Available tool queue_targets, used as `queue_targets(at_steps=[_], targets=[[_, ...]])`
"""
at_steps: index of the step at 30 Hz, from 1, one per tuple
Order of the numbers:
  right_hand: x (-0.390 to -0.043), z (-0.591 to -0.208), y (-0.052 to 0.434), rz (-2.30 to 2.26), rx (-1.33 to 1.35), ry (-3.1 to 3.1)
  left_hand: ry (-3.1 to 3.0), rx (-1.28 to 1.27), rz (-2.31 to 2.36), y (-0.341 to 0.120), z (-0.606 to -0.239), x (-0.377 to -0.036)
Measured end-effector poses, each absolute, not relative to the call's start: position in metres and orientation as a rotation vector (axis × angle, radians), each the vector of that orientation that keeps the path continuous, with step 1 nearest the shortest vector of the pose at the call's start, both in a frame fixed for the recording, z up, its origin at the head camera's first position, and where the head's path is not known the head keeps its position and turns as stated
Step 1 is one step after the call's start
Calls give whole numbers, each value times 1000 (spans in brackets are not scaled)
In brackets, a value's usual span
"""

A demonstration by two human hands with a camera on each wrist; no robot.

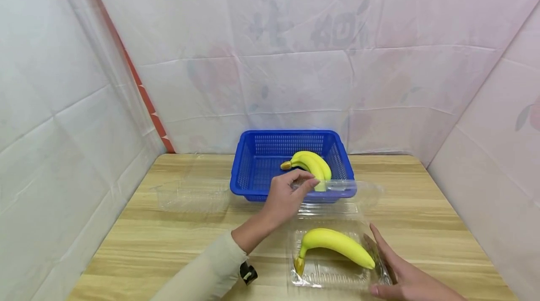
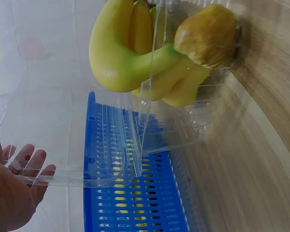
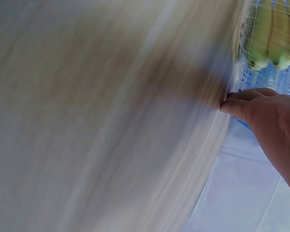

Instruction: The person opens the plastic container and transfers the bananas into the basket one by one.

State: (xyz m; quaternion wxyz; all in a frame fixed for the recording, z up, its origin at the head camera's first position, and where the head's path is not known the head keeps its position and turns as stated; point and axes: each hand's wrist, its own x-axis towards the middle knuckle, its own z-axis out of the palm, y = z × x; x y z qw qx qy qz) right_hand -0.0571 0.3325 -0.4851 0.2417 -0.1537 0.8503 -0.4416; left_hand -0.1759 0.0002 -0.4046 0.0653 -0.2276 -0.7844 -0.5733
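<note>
Presently, at the near edge of the tabletop, a clear clamshell box lies open with one banana resting in its tray, stem end toward the person. Its hinged lid stands up behind the tray, leaning toward the blue basket.

Left hand: grip pinched on the lid's free edge, thumb and fingertips curled onto the thin plastic; the left wrist view shows the same edge running across the fingers.

Right hand: fingers straight, laid flat along the tray's right side, steadying it. Nothing is clamped in that grip. The right wrist view is badly blurred and adds little.

Blue basket sits just behind the box and holds a small bunch of bananas. A second clear tray stands to the basket's left, apart from both hands.

Judgement on the step in hand, which looks like bringing the lid over the fruit:
- keep the flat right hand pressing the tray down so it cannot slide or tip;
- swing the lid on its hinge rather than pull it, as the plastic looks flimsy and may buckle;
- check that the banana's curve lies inside the tray rim, or the lid will ride on it;
- align the edges before pressing.
</note>
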Motion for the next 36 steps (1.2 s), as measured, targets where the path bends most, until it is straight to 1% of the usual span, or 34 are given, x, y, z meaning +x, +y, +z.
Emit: queue_targets(at_steps=[9, 14, 20, 25, 36], targets=[[-58, -480, 332, -1108, -410, 2285, -2338, -594, -1891, 7, -405, -193], [-56, -482, 334, -1071, -469, 2342, -2351, -532, -1936, 8, -405, -200], [-55, -488, 337, -1166, -587, 2350, -2335, -487, -1997, 9, -406, -207], [-56, -492, 336, -1212, -666, 2353, -2353, -446, -1964, 8, -408, -208], [-55, -487, 334, -1238, -680, 2346, -2308, -475, -1956, 3, -409, -203]])
